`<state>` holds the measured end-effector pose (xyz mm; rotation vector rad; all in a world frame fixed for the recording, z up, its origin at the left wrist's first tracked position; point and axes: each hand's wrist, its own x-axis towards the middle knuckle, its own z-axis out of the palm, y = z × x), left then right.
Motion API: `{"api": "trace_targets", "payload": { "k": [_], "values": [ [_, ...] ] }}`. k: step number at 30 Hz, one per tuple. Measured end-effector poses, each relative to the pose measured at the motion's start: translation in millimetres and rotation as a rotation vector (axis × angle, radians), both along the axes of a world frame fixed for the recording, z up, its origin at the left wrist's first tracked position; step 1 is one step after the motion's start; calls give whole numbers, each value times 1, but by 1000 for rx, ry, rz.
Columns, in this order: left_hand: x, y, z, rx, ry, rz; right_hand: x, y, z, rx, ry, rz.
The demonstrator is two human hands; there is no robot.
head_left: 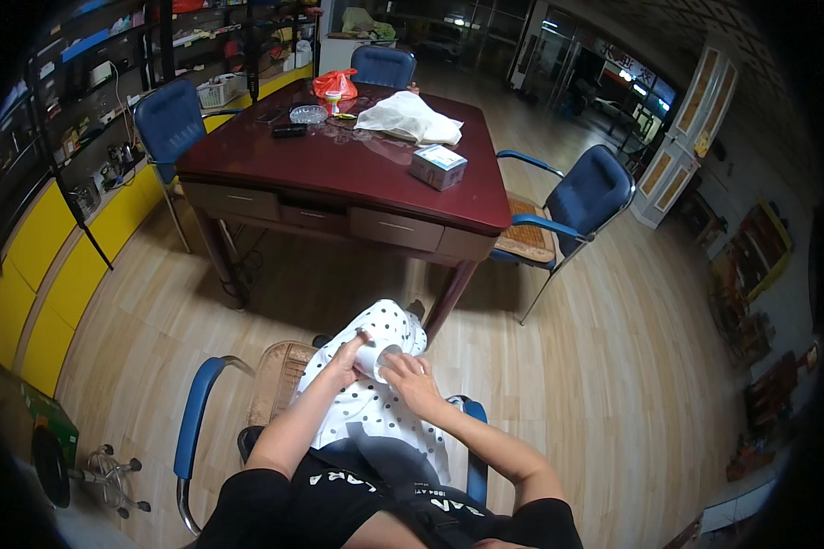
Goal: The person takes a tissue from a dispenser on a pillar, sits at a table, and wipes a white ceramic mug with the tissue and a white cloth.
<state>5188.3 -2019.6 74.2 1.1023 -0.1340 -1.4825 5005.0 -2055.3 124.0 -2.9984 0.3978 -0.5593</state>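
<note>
I sit with both hands above my lap, over white cloth with dark dots point(375, 421). My left hand point(345, 357) is wrapped round a white cylinder point(367, 359) that looks like a cup or a roll. Its round end is turned toward my right hand point(414, 382). The fingers of that hand are bent at this end, partly over the opening. What the right fingertips touch or hold, if anything, is hidden.
Ahead stands a dark red table point(339, 169) with drawers. On it are a small box point(439, 167), white cloth point(410, 118), a red plastic bag point(335, 84) and a glass ashtray point(309, 114). Blue chairs point(595, 197) surround it. Shelves point(110, 82) line the left wall.
</note>
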Motion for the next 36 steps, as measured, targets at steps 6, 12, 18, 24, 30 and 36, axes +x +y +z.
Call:
{"api": "trace_targets", "payload": {
  "k": [6,12,18,24,30,36],
  "values": [
    [-2,-4,-3,4,49,-47,16,-4,20,-90,42,-74],
    [0,0,-5,18,76,-42,19,2,12,315,27,17],
    [-13,-6,4,47,-148,61,55,-8,3,1701,-353,-338],
    [-9,-14,2,17,-36,101,38,18,0,929,-274,-300],
    [-11,-15,7,78,-75,24,-1,-12,-8,-97,-66,147],
    [-14,-15,-6,-49,-166,144,47,0,4,1537,-337,-263]
  ]
}}
